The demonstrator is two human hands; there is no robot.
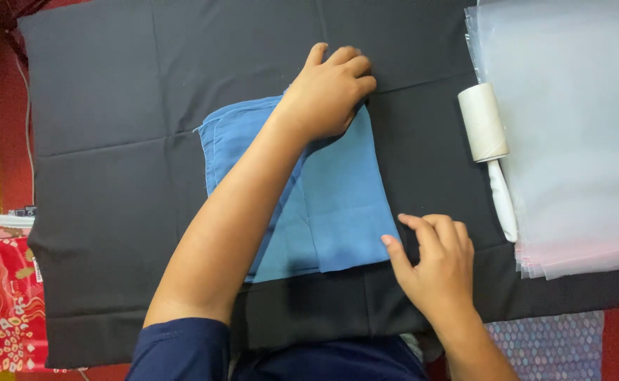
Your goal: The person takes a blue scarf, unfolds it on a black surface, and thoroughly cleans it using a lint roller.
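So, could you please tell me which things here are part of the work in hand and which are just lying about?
In hand:
- blue cloth, folded, under both hands
- left hand at its far corner
- right hand at its near corner
- black cloth underneath

Lying about:
- lint roller
- clear bags
- red patterned packet

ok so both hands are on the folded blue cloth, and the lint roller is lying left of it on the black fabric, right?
Not quite. In the head view the lint roller lies right of the folded blue cloth, not left. The rest holds: left hand and right hand are on the cloth, over the black fabric.
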